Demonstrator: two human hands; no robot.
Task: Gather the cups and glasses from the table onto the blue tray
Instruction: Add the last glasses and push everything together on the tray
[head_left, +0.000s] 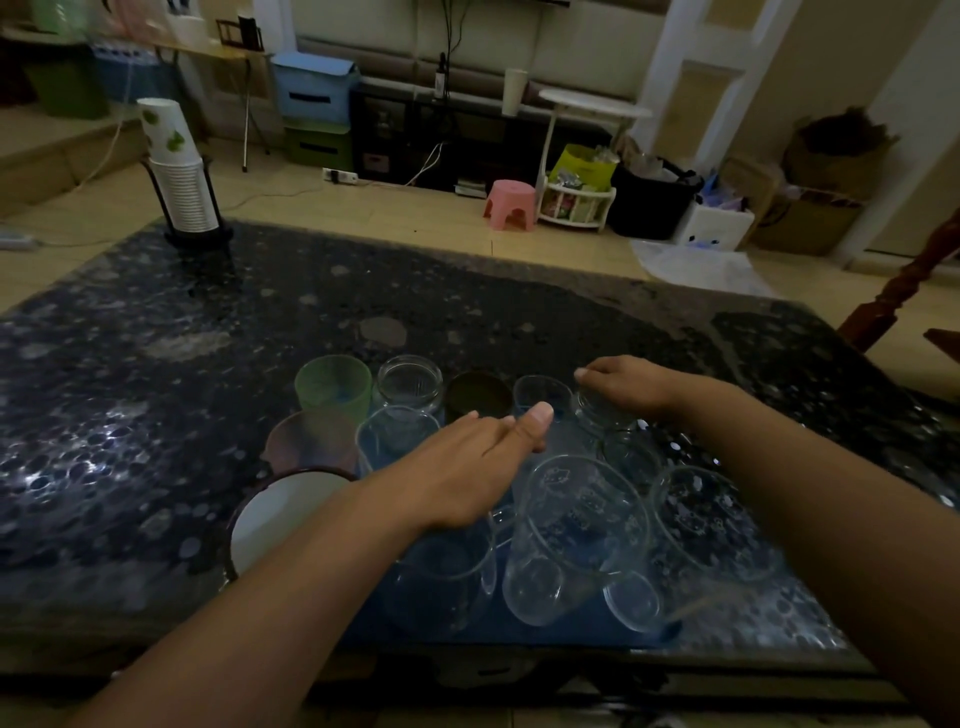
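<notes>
A blue tray (566, 631) lies near the table's front edge, crowded with several cups and glasses. On it stand a green cup (333, 384), a pink cup (311, 441), a dark brown cup (478, 396), a white-lined mug (278, 514) and clear glasses, among them a tall printed glass (576, 535). My left hand (462, 467) hovers flat over the middle of the tray, fingers apart, holding nothing. My right hand (631, 387) grips the rim of a small clear glass (597, 415) at the tray's far right corner.
The dark speckled table (156, 364) carries a stand of stacked paper cups (179, 176) at its far left corner. Beyond the table are a pink stool (510, 203), storage boxes (314, 88) and a wooden chair (904, 291) at the right edge.
</notes>
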